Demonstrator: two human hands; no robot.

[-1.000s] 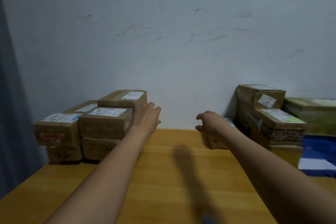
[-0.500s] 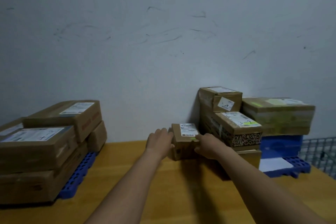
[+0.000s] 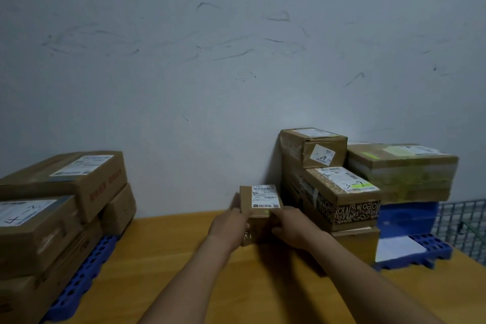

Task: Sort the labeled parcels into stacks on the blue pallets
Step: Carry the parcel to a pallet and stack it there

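Note:
A small brown parcel with a white label on top stands on the wooden table by the wall. My left hand grips its left side and my right hand grips its right side. Right of it a stack of labeled parcels rests on a blue pallet. At the far left another stack of labeled parcels sits on a second blue pallet.
The wooden table runs to a scuffed white wall. A blue box and a white sheet lie on the right pallet. A wire mesh basket stands at the far right edge.
The view swung right from the left stack. Both hands reached the small parcel by the right stack, closed on its sides and drew it slightly nearer.

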